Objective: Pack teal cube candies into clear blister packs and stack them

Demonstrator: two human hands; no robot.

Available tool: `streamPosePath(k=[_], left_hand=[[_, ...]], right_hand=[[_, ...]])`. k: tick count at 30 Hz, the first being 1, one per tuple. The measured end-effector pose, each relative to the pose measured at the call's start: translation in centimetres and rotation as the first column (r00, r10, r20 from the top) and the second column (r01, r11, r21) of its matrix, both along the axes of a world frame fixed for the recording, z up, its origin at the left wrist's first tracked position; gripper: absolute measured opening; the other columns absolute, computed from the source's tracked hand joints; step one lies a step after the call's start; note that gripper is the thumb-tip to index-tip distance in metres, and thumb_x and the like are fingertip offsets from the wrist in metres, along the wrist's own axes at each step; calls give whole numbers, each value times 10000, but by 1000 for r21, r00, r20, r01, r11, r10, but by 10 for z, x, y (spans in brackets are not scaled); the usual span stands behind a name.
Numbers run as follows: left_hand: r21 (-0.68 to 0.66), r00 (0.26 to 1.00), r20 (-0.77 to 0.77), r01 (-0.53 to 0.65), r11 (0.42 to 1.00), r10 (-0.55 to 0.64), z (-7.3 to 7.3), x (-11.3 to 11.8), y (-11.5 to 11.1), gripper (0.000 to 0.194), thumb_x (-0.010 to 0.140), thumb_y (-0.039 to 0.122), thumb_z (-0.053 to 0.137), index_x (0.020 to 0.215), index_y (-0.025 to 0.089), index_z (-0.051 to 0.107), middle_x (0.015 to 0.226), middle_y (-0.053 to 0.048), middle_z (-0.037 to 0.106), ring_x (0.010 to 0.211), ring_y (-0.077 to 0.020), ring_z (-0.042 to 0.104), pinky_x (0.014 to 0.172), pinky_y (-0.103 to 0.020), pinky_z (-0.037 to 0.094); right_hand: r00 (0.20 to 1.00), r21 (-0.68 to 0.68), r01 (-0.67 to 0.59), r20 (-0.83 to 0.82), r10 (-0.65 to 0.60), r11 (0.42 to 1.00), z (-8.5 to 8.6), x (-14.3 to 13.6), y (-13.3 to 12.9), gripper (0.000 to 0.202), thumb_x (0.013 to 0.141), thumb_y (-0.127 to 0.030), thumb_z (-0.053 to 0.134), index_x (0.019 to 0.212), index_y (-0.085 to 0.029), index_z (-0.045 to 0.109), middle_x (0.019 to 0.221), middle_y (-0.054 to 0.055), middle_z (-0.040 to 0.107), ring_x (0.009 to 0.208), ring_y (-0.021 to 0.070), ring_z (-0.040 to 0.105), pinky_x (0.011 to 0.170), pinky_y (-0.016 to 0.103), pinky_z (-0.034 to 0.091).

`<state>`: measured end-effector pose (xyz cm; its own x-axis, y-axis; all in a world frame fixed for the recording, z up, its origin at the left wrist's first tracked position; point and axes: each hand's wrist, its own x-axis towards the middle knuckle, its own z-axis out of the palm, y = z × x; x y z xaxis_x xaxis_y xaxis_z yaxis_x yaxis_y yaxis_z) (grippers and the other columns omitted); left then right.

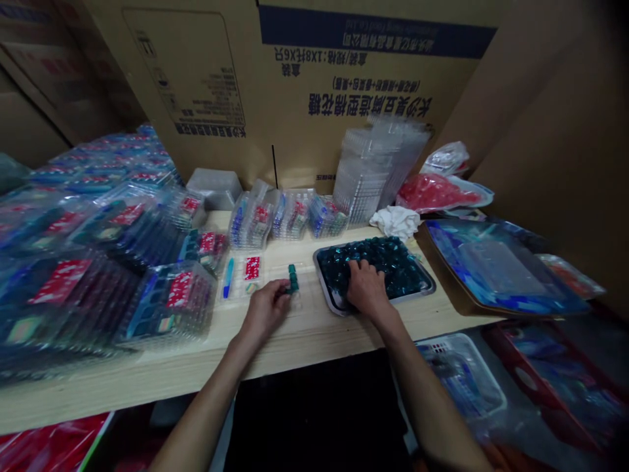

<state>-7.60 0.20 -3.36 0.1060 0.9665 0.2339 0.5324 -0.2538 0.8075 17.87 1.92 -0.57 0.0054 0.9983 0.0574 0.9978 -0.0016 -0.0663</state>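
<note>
By the curled left hand, green pieces are being touched in a clear tray; by the right hand, dark pieces in a shallow tub (whether anything is being gripped cannot be told). Light, straight seating is probably being called for.

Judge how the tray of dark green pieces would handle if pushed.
The tray probably feels heavy, being filled with pieces. Its low rim may let some spill if jolted. The pieces' glossy look suggests they could slide about.
</note>
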Motion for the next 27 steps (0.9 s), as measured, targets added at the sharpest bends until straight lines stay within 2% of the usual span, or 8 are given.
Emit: streamPosePath(k=[6, 10, 15, 20, 22, 24, 25, 27], left_hand=[[105, 931, -322, 218, 970, -175, -3, 17, 6, 243, 835, 105, 563, 929, 211, 760, 930, -71, 705, 848, -181, 669, 760, -280, 507], [83, 914, -366, 222, 972, -177, -12, 15, 8, 250, 839, 99, 565, 964, 208, 751, 949, -75, 716, 851, -194, 678, 779, -299, 517], [114, 960, -256, 143, 983, -110, -20, 11, 0, 243, 845, 111, 574, 1028, 207, 702, 921, -60, 697, 821, -185, 663, 770, -311, 519], [182, 985, -144, 116, 976, -90, -7, 13, -8, 327, 841, 96, 530, 1109, 205, 682, 1004, -77, 654, 886, -181, 646, 791, -310, 526], [228, 997, -71, 56, 972, -41, 2, 19, -9, 309, 851, 135, 533, 1113, 201, 685, 1030, -88, 645, 932, -194, 640, 821, -327, 523], [208, 1000, 25, 13, 978, -19, 10, 31, -7, 241, 864, 185, 543, 1036, 204, 710, 995, -82, 661, 928, -199, 640, 828, -335, 517], [155, 995, 94, 11, 988, -26, 13, 39, -6, 215, 868, 211, 548, 996, 204, 721, 956, -77, 676, 900, -196, 645, 813, -332, 518], [-34, 954, 298, 46, 998, -34, 18, 60, -2, 203, 868, 271, 571, 976, 197, 726, 874, -65, 703, 805, -184, 657, 755, -323, 526]], right_hand=[[1000, -40, -23, 21, 23, 999, -4, -5, -1, 213, 891, -107, 448, 1074, -117, 557, 1097, 169, 599, 1020, 289, 566, 848, 394, 354], [999, -11, -32, -12, 31, 999, -1, 0, -5, 215, 891, -150, 476, 1089, -134, 559, 1096, 161, 591, 1025, 298, 557, 836, 395, 353], [998, 25, 64, 14, -65, 998, 0, 7, -14, 213, 897, -187, 489, 1091, -127, 552, 1081, 180, 584, 1001, 320, 565, 815, 402, 348], [998, 0, 47, -47, -47, 999, -4, 16, -11, 194, 896, -144, 478, 1067, -133, 568, 1000, 150, 627, 957, 285, 599, 840, 397, 354], [984, 65, 85, -163, -74, 994, -7, 20, -6, 182, 920, -169, 452, 1036, -152, 592, 1005, 137, 626, 934, 261, 601, 824, 375, 380], [940, 161, 122, -337, -61, 979, -11, 22, -1, 213, 937, -191, 424, 1016, -164, 620, 993, 126, 624, 902, 235, 599, 807, 348, 414], [900, 199, 120, -436, -21, 973, -13, 22, 1, 230, 936, -198, 419, 1012, -170, 634, 971, 113, 627, 879, 221, 599, 796, 334, 431], [778, 247, 54, -618, 114, 968, -17, 17, 4, 254, 917, -200, 426, 1032, -187, 652, 927, 78, 641, 838, 198, 601, 774, 309, 465]])
